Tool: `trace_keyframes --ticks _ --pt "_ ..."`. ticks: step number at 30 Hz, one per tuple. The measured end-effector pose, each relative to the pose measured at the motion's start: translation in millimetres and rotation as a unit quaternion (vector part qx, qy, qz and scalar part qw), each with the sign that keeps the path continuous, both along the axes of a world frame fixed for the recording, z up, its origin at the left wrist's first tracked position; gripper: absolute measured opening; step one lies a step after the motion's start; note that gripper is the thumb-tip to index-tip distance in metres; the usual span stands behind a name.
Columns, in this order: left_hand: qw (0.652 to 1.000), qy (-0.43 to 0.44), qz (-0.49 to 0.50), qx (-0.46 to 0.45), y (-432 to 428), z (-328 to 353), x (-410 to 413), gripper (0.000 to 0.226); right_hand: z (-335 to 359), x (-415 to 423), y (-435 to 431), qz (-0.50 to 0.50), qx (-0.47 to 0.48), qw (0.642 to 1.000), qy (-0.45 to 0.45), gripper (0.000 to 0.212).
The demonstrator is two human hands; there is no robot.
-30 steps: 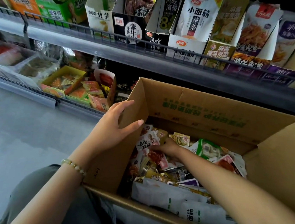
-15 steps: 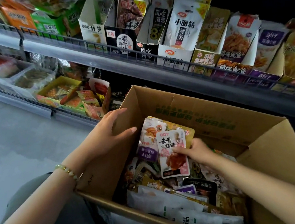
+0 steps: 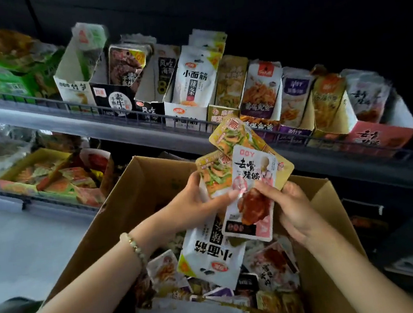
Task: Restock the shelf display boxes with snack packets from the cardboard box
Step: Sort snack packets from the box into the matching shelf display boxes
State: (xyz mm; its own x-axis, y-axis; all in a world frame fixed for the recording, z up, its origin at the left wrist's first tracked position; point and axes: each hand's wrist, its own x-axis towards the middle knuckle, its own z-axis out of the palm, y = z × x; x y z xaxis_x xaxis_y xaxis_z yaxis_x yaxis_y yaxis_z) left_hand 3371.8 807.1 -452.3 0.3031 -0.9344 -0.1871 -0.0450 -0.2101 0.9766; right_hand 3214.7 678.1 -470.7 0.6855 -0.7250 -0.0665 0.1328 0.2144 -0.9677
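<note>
brown cardboard box (image 3: pixel 141 202) open, loose snack packets (image 3: pixel 271 259) inside. above its middle, left hand (image 3: pixel 195 201) grips yellow-green foil packets (image 3: pixel 215 178); right hand (image 3: pixel 294 210) pinches pink-white meat-print packet (image 3: pixel 250 197) overlapping them. white card display boxes (image 3: pixel 185 117) on wire-edged shelf (image 3: pixel 67 118) behind the box.
</note>
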Motion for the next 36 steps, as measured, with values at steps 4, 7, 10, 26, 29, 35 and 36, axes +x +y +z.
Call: trace_keyframes --ticks 4,7,10,26,29,35,36 --pt "0.995 0.099 0.021 -0.018 -14 -10 -20 0.047 0 -5 0 -0.051 0.015 0.999 -0.001 0.034" --pt "0.990 0.131 0.052 -0.025 -15 -18 -28 0.033 -3 -7 -2 -0.057 -0.006 0.998 0.035 0.024" --pt "0.983 0.161 0.077 -0.042 -16 -19 -28 0.033 -2 -7 -5 -0.048 -0.044 0.996 0.062 0.019" --pt "0.960 0.201 0.181 -0.073 -17 -31 -22 0.030 -11 -2 0 0.018 -0.210 0.958 0.192 0.051" --pt "0.962 0.193 0.179 -0.072 -17 -29 -23 0.026 -12 -4 -2 -0.008 -0.206 0.962 0.181 0.058" --pt "0.958 0.200 0.198 -0.057 -20 -27 -28 0.030 -10 -5 -3 0.014 -0.181 0.974 0.132 0.026" --pt "0.958 0.199 0.198 -0.058 -21 -25 -27 0.030 -9 -5 -3 0.016 -0.164 0.978 0.127 0.021"
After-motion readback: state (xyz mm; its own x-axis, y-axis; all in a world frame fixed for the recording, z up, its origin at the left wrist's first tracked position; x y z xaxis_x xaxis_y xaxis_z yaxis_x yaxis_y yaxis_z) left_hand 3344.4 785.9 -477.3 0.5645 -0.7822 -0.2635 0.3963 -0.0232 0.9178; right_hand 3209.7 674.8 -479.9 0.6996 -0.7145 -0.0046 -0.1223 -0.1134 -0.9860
